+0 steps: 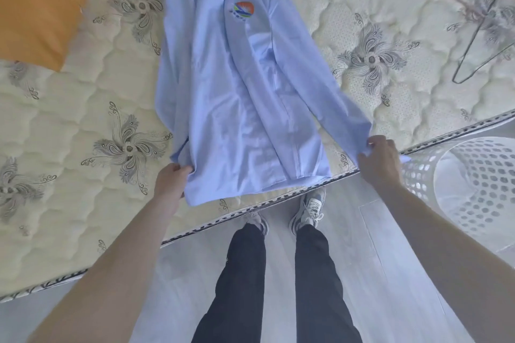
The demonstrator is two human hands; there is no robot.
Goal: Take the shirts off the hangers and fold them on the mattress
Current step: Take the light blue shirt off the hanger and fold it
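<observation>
Open mattress [83, 131] lies left of the shirt [237, 97]; right, a hanger [479, 36] and basket [473, 181] obstruct.

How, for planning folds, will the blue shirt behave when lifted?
Probably floppy: the blue shirt creases and drapes between the left hand at its hem and the right hand at its cuff. Likely light: the cloth looks thin. Pushed, it may bunch on the mattress.

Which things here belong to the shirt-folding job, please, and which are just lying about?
Job: light blue logo shirt, gripped by left hand and right hand; cream quilted mattress; thin wire hanger.
Lying about: orange cushion; white perforated plastic basket.
</observation>
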